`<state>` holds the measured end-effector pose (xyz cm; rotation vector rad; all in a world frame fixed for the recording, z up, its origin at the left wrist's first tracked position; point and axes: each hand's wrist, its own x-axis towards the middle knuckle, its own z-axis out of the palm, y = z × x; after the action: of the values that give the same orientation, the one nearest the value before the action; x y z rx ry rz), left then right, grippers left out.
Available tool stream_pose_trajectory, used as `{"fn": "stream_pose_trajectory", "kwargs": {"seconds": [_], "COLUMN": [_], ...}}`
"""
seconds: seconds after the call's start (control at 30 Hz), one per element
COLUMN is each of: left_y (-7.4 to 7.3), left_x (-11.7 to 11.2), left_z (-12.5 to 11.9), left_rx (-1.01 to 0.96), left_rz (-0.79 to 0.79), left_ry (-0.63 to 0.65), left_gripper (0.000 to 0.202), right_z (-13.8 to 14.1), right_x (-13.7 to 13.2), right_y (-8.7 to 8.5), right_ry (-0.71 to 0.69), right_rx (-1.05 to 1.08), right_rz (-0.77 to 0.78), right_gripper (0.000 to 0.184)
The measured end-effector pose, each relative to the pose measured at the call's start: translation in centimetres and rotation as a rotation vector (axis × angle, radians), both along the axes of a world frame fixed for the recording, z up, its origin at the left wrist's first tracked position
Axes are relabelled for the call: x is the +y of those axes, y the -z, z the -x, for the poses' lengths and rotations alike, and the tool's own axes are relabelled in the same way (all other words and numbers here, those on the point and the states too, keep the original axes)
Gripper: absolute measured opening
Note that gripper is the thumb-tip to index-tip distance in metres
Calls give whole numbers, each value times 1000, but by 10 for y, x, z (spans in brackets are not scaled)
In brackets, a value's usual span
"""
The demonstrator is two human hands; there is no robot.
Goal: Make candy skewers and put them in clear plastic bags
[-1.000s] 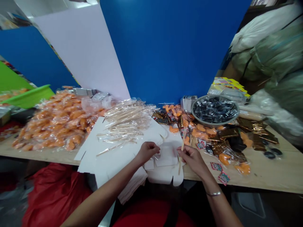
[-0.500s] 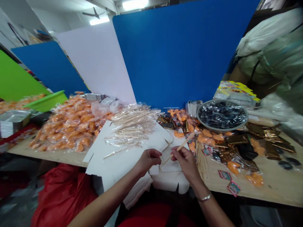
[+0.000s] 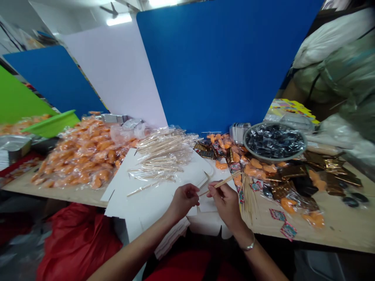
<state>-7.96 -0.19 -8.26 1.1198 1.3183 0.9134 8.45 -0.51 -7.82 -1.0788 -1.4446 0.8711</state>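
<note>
My right hand [image 3: 225, 200] pinches a few thin wooden sticks [image 3: 231, 177], which slant up to the right past my fingers. Their lower ends point toward my left hand [image 3: 185, 200], whose fingers are curled together just left of them. Whether a clear wrapper sits in those left fingers cannot be made out. Both hands are above white cardboard sheets [image 3: 149, 207]. On the sheets lies a heap of plastic-wrapped sticks [image 3: 161, 152]. Beside my right hand is a bundle of loose wooden sticks [image 3: 249, 199].
Wrapped orange pieces [image 3: 76, 156] are heaped at left. At right, a grey bowl [image 3: 304, 150] holds black wrapped pieces, with brown-gold packets [image 3: 334, 185] near it. Small printed packets [image 3: 277, 215] lie near the table's front edge. A blue panel [image 3: 211, 70] stands behind.
The sticks in my right hand have tilted flatter, and the hand has turned slightly. My left hand stays nearly in place. The view has shifted a little.
</note>
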Motion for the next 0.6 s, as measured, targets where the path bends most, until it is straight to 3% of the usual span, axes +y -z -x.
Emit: {"fn": "stream_pose_trajectory", "kwargs": {"seconds": [0.1, 0.23, 0.43, 0.6], "left_y": [-3, -4, -7, -15], "left_x": [0, 0, 0, -6], "left_z": [0, 2, 3, 6], "left_rx": [-8, -16, -59, -41], "left_rz": [-16, -20, -79, -174], "left_ry": [5, 18, 37, 91], "left_gripper": [24, 27, 32, 39], "right_z": [2, 5, 11, 12], "right_x": [1, 2, 3, 8], "right_y": [5, 14, 23, 33], "right_ry": [-51, -145, -231, -162], "right_rx": [32, -153, -82, -148], "right_rz": [-35, -133, -141, -138], "right_gripper": [12, 14, 17, 19]}}
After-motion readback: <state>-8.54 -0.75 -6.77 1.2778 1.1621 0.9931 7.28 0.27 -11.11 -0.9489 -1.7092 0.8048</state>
